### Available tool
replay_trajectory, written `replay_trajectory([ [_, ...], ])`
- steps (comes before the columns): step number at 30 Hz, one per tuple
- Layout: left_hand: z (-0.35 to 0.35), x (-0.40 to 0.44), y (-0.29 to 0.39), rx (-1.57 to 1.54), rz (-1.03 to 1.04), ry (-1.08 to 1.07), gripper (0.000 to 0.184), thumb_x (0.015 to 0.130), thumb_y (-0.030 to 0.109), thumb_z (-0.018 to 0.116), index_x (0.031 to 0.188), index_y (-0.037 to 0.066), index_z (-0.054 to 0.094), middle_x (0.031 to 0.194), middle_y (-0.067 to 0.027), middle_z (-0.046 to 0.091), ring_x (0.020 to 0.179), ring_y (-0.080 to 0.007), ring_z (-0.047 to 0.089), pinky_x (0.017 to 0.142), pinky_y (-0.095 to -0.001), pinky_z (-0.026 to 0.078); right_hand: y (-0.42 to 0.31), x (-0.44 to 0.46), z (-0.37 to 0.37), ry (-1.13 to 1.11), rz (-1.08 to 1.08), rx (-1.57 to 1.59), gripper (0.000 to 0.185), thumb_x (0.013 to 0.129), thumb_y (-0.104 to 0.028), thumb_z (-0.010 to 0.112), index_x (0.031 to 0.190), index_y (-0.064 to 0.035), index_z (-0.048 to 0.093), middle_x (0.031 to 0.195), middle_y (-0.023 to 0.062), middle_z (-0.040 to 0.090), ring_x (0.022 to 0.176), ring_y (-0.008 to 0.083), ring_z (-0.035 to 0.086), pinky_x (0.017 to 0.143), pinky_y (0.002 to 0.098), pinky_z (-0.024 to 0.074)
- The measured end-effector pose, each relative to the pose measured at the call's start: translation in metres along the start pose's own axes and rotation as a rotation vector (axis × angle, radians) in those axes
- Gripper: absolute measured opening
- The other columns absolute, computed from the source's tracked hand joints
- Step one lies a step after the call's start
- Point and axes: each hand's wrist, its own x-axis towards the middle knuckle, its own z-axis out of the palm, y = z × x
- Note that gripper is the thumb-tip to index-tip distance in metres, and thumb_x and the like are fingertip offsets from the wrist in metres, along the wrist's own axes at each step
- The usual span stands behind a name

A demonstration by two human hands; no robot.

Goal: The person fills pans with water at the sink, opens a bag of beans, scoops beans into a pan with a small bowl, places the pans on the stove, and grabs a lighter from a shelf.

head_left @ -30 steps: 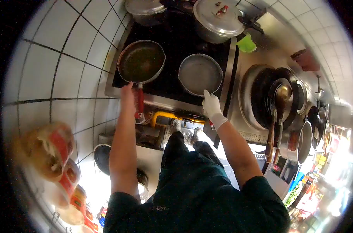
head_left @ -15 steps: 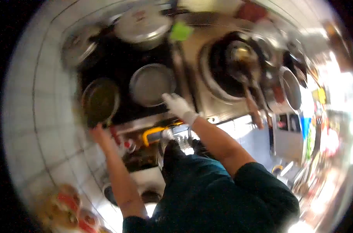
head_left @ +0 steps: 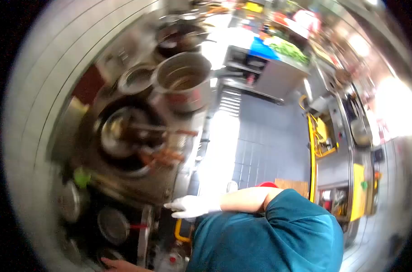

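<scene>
My right hand [head_left: 190, 207], in a white glove, is open with its fingers stretched out, just off the front edge of the stove counter [head_left: 169, 188]. It holds nothing. My bare left hand [head_left: 113, 264] shows only partly at the bottom edge, beside the rim of a dark round pan [head_left: 107, 255]. Blur and the frame edge hide whether its fingers grip. A grey frying pan [head_left: 113, 225] with a red handle [head_left: 139, 226] sits on the black stove top between my hands. Ahead, a wok [head_left: 124, 158] carries long-handled utensils [head_left: 165, 131].
A tall metal pot [head_left: 183, 75] and a smaller pot [head_left: 135, 80] stand beyond the wok. Grey floor tiles [head_left: 269, 140] lie to the right. Farther off are a counter with leafy greens [head_left: 290, 50] and a yellow-edged bench [head_left: 311, 154].
My view has swung to the right, shifting the stove to the lower left. My gloved right hand has moved off the grey pan's rim. My left hand stays by the dark pan.
</scene>
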Motion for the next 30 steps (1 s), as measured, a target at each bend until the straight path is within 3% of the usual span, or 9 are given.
replay_trajectory([
  [7,0.183,-0.240,0.166,-0.349,0.668,-0.324,0.081,0.101,0.033,0.065,0.161,0.007,0.017,0.165,-0.0221,0.022,0.145,-0.0423,0.036,0.115,-0.0528,0.037,0.132,-0.265,-0.123,0.396,0.387,0.099,0.070,0.105,-0.046,0.049,0.158,-0.0021,0.033,0.152,0.0241,0.048,0.138,0.0376,0.049,0.115,0.0456,0.0425],
  [10,0.238,-0.373,0.216,-0.423,0.836,-0.731,0.075,0.102,0.026,0.062,0.160,-0.001,0.022,0.162,-0.0241,0.032,0.146,-0.0374,0.039,0.119,-0.0502,0.036,0.198,-0.392,-0.130,0.821,-0.058,1.099,0.058,0.103,-0.032,0.060,0.148,0.0022,0.047,0.142,0.0252,0.058,0.126,0.0344,0.060,0.109,0.0404,0.0472],
  [13,0.263,-0.487,0.281,-0.331,1.122,-1.182,0.072,0.100,0.011,0.059,0.161,0.001,0.022,0.165,-0.0216,0.028,0.150,-0.0330,0.033,0.122,-0.0438,0.029,0.213,-0.513,-0.152,1.165,0.602,0.130,0.055,0.101,-0.032,0.062,0.141,0.0048,0.055,0.134,0.0262,0.063,0.120,0.0362,0.064,0.105,0.0384,0.0492],
  [18,0.345,-0.637,0.334,-0.414,0.493,-2.273,0.059,0.098,0.004,0.060,0.153,-0.001,0.039,0.145,-0.0160,0.055,0.137,-0.0266,0.050,0.116,-0.0400,0.037,0.198,-0.650,-0.140,1.796,0.926,0.274,0.058,0.101,-0.038,0.061,0.139,0.0058,0.056,0.134,0.0281,0.063,0.123,0.0372,0.062,0.106,0.0402,0.0479],
  [20,0.413,-0.695,0.303,-0.205,-0.167,-2.477,0.059,0.099,0.013,0.062,0.152,0.000,0.041,0.141,-0.0169,0.058,0.130,-0.0312,0.057,0.112,-0.0428,0.042,0.228,-0.672,-0.110,2.008,0.971,0.509,0.056,0.101,-0.037,0.061,0.138,0.0055,0.057,0.136,0.0264,0.062,0.123,0.0373,0.062,0.106,0.0399,0.0483],
  [22,0.474,-0.749,0.250,0.519,1.549,-1.827,0.057,0.098,0.028,0.062,0.146,-0.001,0.050,0.139,-0.0233,0.059,0.123,-0.0402,0.061,0.107,-0.0459,0.047,0.270,-0.681,-0.068,2.115,1.255,0.403,0.052,0.102,-0.035,0.061,0.135,0.0052,0.059,0.135,0.0253,0.064,0.122,0.0365,0.063,0.105,0.0399,0.0485],
  [24,0.521,-0.760,0.217,0.639,2.677,-1.411,0.057,0.096,0.038,0.061,0.134,-0.006,0.060,0.132,-0.0310,0.061,0.119,-0.0471,0.061,0.103,-0.0478,0.049,0.282,-0.686,-0.041,2.039,1.423,0.474,0.056,0.101,-0.040,0.059,0.134,0.0048,0.060,0.133,0.0264,0.064,0.122,0.0367,0.063,0.106,0.0419,0.0475],
  [26,0.581,-0.779,0.155,0.626,1.507,-2.205,0.052,0.095,0.039,0.060,0.121,-0.006,0.066,0.122,-0.0333,0.065,0.118,-0.0472,0.061,0.101,-0.0476,0.049,0.321,-0.674,0.006,1.990,1.540,0.649,0.062,0.099,-0.048,0.057,0.131,0.0047,0.062,0.130,0.0276,0.064,0.121,0.0380,0.063,0.105,0.0438,0.0477],
  [30,0.700,-0.819,0.087,1.204,1.760,-2.251,0.042,0.092,0.033,0.062,0.118,0.001,0.068,0.117,-0.0264,0.070,0.113,-0.0428,0.066,0.097,-0.0473,0.052,0.316,-0.675,0.002,1.521,1.742,1.100,0.059,0.096,-0.052,0.054,0.125,-0.0022,0.066,0.130,0.0277,0.064,0.120,0.0395,0.062,0.102,0.0460,0.0495],
])
